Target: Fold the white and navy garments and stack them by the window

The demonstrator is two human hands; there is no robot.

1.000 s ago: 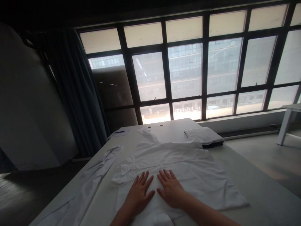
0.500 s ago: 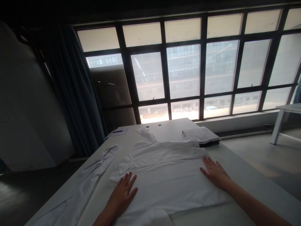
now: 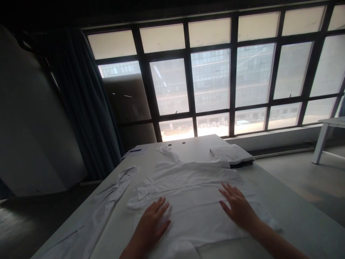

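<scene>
A white shirt (image 3: pixel 196 212) lies spread out on the white table (image 3: pixel 285 216), its surface lightly creased. On the left part of the cloth rests my left hand (image 3: pixel 153 221), palm down with its fingers stretched out. My right hand (image 3: pixel 237 207) lies flat on the right part, fingers apart. Neither hand grips the fabric. One sleeve (image 3: pixel 169 154) of the shirt reaches toward the table's far end.
Another white garment (image 3: pixel 105 205) lies along the table's left edge. Folded cloth, white over black (image 3: pixel 231 154), sits at the far right. A paper with a pen (image 3: pixel 136 150) lies at the far left. Beyond are a dark curtain (image 3: pixel 83 108), windows and another table (image 3: pixel 322 140).
Both hands have slid inward over the shirt, the left one to the right and the right one to the left. More of the shirt's right end now shows.
</scene>
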